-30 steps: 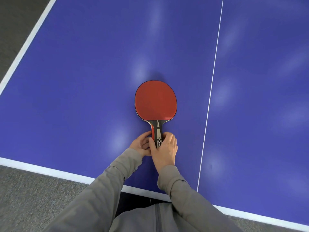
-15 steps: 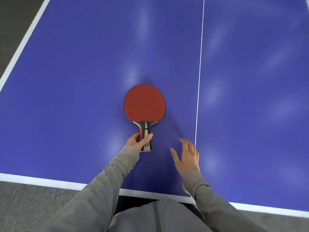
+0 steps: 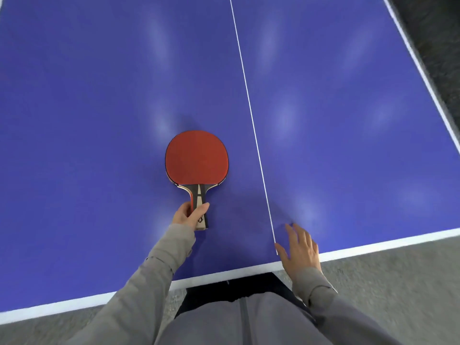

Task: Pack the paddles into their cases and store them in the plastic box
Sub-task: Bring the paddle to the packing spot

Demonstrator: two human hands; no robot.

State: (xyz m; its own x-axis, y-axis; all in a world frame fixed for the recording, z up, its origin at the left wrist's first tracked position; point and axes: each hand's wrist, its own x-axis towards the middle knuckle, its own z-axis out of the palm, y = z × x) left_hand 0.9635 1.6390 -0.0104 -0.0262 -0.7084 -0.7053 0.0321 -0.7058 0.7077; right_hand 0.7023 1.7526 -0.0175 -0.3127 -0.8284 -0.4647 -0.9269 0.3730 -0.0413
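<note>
So the big blue table tennis table takes up pretty much the whole view, with its white center line running away from the person and a white edge band along the near side. Grey carpet shows below the table edge and again at the far right corner. The person is in grey sleeves, standing right at the near edge. One paddle lies flat on the table, red rubber facing up, head pointing away from the person and handle pointing back toward them, sitting a bit left of the center line. The left hand has hold of the handle, thumb across the top and fingers curled around from the left side, so it's a proper grip low on the handle, with the butt end poking out below the thumb. The right hand is well apart from the paddle, over the table's near edge just right of the center line, fingers spread and relaxed, holding nothing. No cases or box anywhere in this view.
</note>
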